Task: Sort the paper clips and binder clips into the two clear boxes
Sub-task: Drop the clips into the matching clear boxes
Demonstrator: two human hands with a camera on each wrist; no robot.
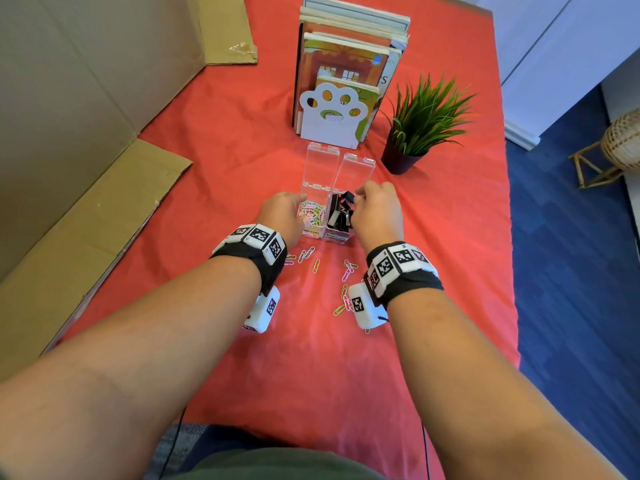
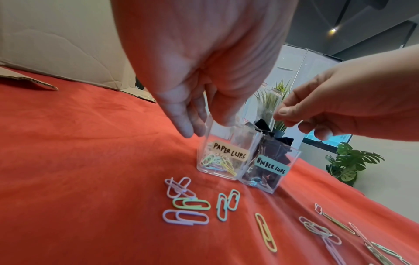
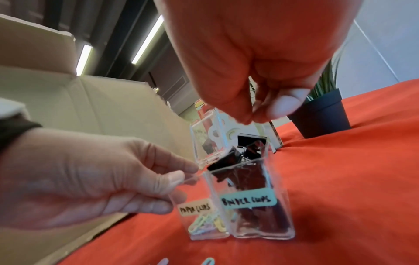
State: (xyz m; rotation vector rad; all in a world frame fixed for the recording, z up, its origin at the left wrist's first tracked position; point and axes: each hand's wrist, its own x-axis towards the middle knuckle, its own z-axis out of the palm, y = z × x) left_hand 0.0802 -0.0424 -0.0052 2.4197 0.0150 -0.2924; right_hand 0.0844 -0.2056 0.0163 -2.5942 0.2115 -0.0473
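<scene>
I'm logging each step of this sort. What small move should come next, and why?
Probably lower the left hand to the loose paper clips in front of the paper clip box. Many still lie on the cloth, while the binder clip box looks full.

Red-covered desk (image 1: 242, 140): two clear boxes (image 1: 332, 233) centre, loose paper clips (image 1: 313, 266) before them, bookend (image 1: 330, 116) and potted plant (image 1: 415, 133) behind, cardboard (image 1: 86, 202) left.
</scene>
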